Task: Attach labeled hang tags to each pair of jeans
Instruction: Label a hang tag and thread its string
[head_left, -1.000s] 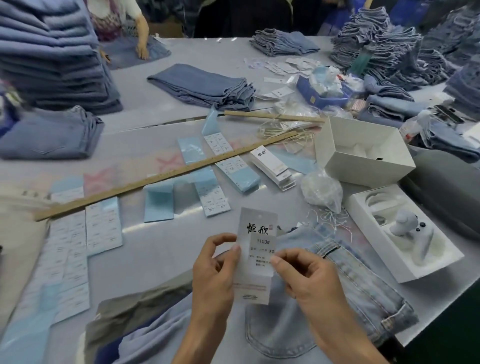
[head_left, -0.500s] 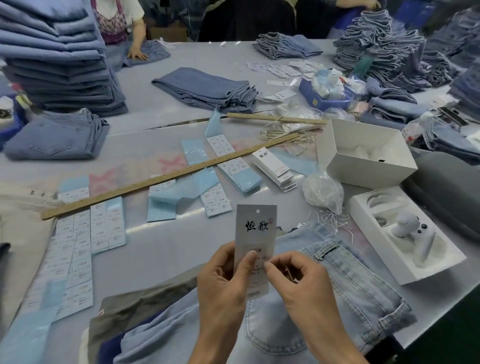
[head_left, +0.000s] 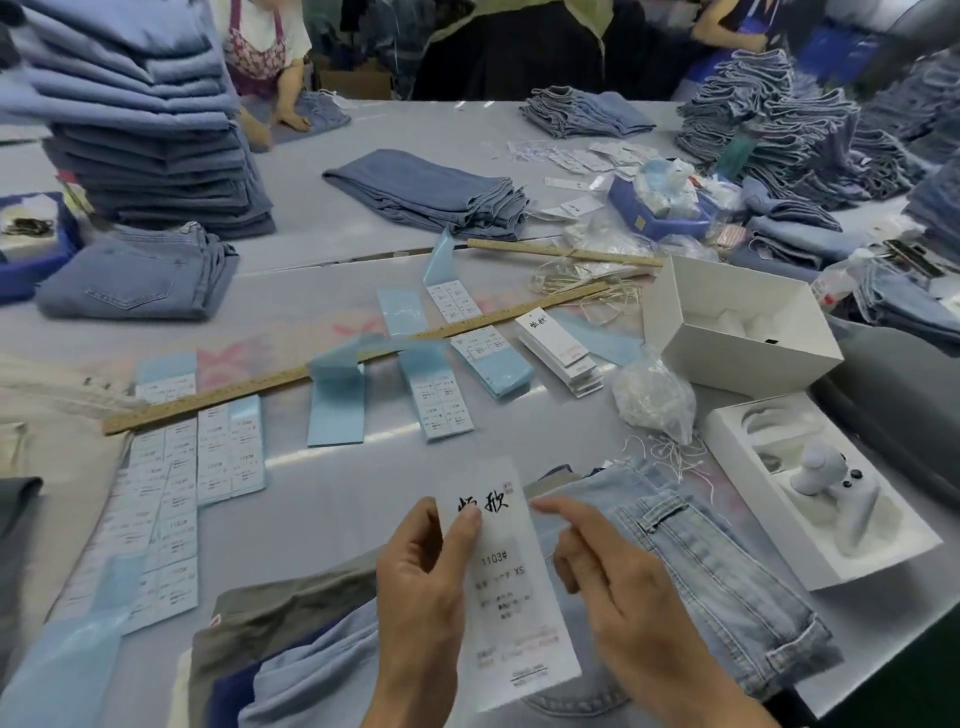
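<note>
My left hand (head_left: 423, 587) pinches a white hang tag (head_left: 511, 587) by its upper left edge, thumb on the black printed characters. The tag is upright, its face toward me, with a label reading 1103# and XS. My right hand (head_left: 618, 577) hovers just right of the tag, fingers loosely curled, index tip near the tag's top right edge, holding nothing I can see. Under both hands lies a light blue pair of jeans (head_left: 696, 566), waistband and belt loop up. A small stack of blank hang tags (head_left: 558, 348) lies further back.
Blue-backed sticker sheets (head_left: 441, 395) and a long wooden ruler (head_left: 332, 364) lie mid-table. A bag of strings (head_left: 657, 400), loose strings, and two white boxes (head_left: 737, 332) sit on the right. Folded jeans stacks (head_left: 150, 130) stand behind; other people work across the table.
The tag has come closer and lower, its label face fully showing. My right hand has let go of the tag and moved a little to the right.
</note>
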